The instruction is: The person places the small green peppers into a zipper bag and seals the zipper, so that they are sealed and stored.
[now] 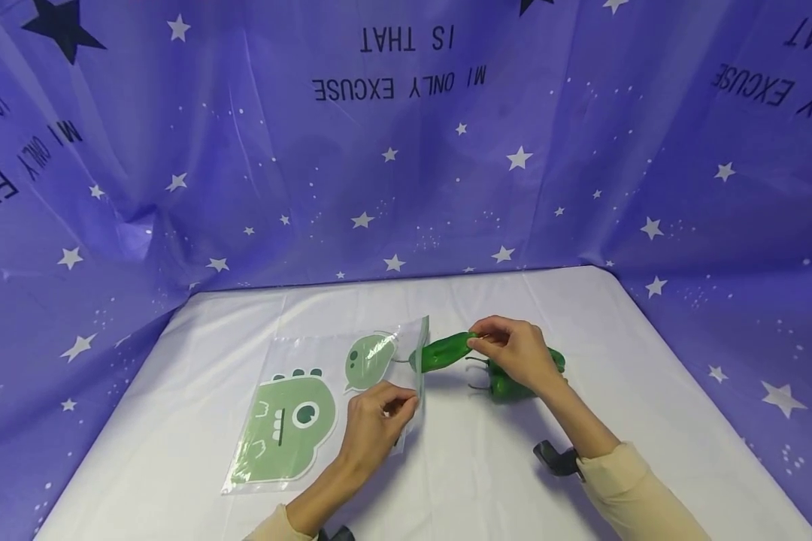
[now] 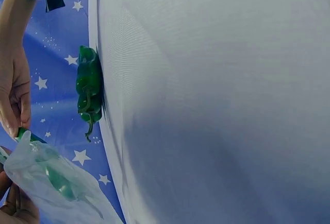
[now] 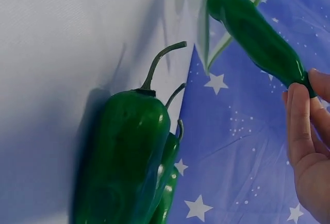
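Observation:
A clear plastic bag with green cartoon monsters lies on the table, its mouth facing right and lifted. My left hand pinches the near edge of that mouth between thumb and fingers. By its tip, my right hand pinches a long green pepper; the stem end sits inside the bag's opening. In the left wrist view the pepper shows through the cloudy plastic. More green peppers, stems toward the bag, rest on the table beneath the right hand, which partly hides them in the head view.
A white cloth covers the table. Behind and at both sides hangs a purple curtain with white stars and lettering. Dark wrist-camera mounts sit at the cuffs of both sleeves.

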Available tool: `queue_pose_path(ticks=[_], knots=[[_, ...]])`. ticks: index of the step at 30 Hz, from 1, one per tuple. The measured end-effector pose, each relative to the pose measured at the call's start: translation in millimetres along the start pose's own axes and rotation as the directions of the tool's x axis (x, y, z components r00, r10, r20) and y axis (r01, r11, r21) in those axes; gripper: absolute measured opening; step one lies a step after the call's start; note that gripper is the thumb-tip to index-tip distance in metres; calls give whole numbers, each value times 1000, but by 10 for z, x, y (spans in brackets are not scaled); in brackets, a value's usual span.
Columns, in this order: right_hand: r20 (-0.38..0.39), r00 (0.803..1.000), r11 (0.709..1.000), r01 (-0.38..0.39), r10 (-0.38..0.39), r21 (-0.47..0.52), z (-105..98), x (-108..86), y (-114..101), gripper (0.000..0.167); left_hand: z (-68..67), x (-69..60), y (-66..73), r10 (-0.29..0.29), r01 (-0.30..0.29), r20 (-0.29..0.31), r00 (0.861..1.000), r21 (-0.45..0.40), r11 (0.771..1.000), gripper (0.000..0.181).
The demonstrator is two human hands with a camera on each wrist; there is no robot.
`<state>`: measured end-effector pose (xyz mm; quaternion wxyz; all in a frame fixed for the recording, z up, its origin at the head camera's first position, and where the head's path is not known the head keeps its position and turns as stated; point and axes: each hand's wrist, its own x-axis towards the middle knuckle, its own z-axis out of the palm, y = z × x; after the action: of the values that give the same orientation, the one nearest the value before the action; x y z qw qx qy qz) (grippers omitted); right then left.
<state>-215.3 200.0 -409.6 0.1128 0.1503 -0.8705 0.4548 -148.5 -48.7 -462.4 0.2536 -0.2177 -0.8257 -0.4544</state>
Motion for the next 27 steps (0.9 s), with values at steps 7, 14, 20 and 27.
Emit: queue_pose_path(ticks=[7, 14, 20, 27], knots=[[-5, 982, 970, -183, 187, 162, -104, 78, 4, 29, -3, 2, -6, -12, 13, 30, 999, -17, 1000, 11], [28, 950, 872, -298, 312, 388, -149, 110, 56, 33, 1, -9, -57, -10, 11, 25, 1000, -28, 1000, 8], [0, 982, 941, -183, 190, 284, -152, 79, -6, 26, -38, 26, -107, -50, 49, 23, 999, 3, 999, 9], [-39, 998, 981, -41, 50, 189, -98, 129, -145, 21, -94, 128, -145, -31, 28, 65, 997, 46, 999, 9]])
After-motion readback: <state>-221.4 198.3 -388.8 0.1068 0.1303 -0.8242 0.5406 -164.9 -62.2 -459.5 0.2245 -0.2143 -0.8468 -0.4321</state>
